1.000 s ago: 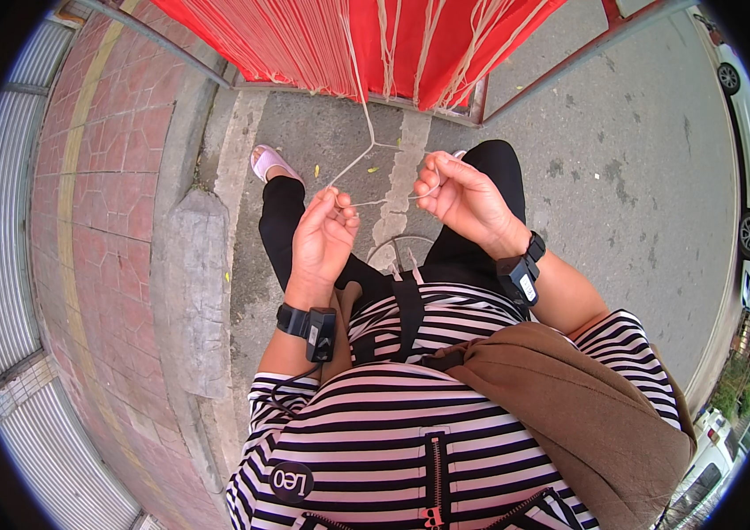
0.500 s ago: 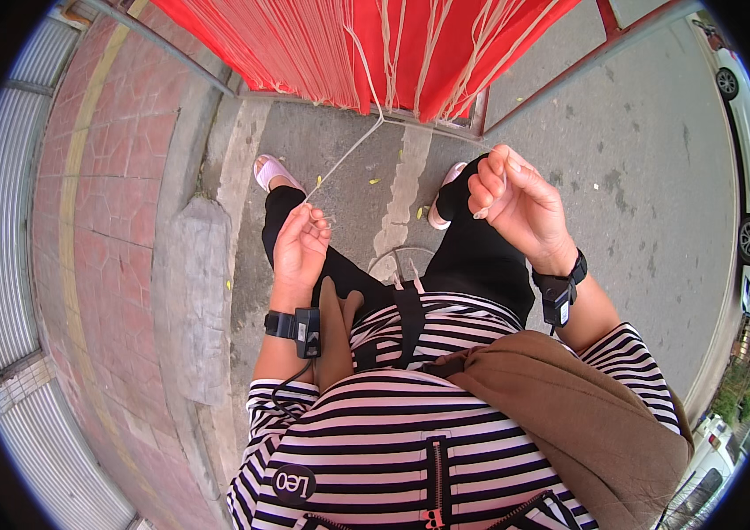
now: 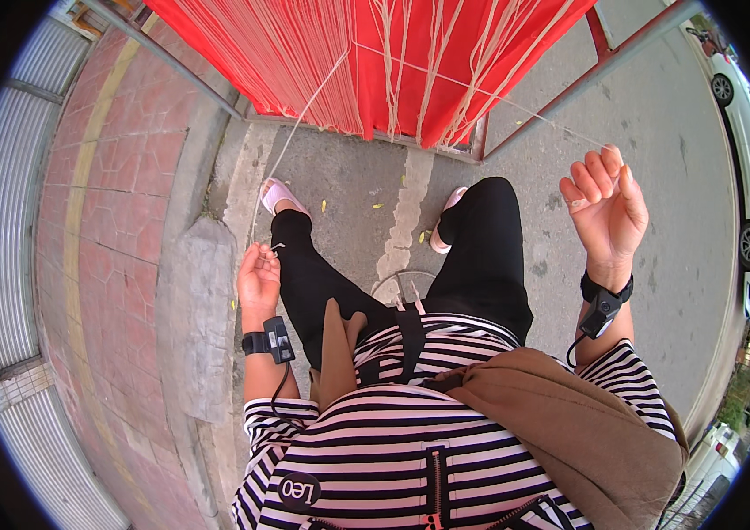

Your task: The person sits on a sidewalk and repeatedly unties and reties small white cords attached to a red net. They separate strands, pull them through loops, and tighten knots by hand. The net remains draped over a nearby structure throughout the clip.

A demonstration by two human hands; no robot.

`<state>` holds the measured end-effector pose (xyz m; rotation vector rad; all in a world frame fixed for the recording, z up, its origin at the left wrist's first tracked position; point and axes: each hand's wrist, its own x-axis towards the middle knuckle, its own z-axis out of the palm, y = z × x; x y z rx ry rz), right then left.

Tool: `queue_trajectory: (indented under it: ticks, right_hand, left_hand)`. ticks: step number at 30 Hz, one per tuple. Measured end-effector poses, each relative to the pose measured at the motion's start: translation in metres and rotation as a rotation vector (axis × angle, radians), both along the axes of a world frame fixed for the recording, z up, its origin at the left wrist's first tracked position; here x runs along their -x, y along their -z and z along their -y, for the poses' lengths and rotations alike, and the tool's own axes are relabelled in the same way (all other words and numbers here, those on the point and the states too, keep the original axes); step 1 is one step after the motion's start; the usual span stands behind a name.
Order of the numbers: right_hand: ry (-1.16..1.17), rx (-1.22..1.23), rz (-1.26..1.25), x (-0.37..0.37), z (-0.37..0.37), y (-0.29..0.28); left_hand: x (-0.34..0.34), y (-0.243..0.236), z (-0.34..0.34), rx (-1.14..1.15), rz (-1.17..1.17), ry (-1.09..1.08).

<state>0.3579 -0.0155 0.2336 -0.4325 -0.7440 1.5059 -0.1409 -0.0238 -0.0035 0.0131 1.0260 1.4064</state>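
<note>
Off-white cord runs in a wide V between my two hands, its bend against the hanging strings. My left hand, beside my left knee, is closed on one end, with a short curled tail sticking out past the fingers. Farther out and higher to the right, my right hand has its fingers curled in, and the other side of the cord reaches its fingertips. Many thin off-white strings hang in front of a red cloth, dense at the left and in loose bunches at the right.
A grey metal frame surrounds the cloth. Grey pavement lies under my feet, with a raised stone kerb and red paving to the left. Parked white cars stand at the far right. A brown bag hangs against my front.
My hands have moved well apart, the left down and leftward, the right out to the right. The cord between them has drawn taut, and its bend has risen up the strings.
</note>
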Motion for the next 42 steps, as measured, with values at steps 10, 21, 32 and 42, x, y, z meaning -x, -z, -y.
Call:
queue_trajectory:
  ticks: [10, 21, 32, 42]
  right_hand:
    - [0.107, -0.238, -0.072, -0.027, 0.023, -0.054]
    - [-0.515, -0.591, 0.065, -0.018, 0.027, -0.064]
    - [-0.313, 0.302, 1.19, 0.048, -0.026, 0.152]
    - [-0.225, 0.057, 1.958, 0.081, -0.058, 0.28]
  left_hand:
    - [0.02, 0.016, 0.013, 0.011, -0.043, -0.029]
    - [0.004, 0.014, 0.01, 0.027, -0.051, 0.005]
    - [-0.039, -0.025, 0.012, -0.045, -0.097, 0.166]
    - [-0.101, -0.077, 0.021, -0.14, -0.086, 0.423]
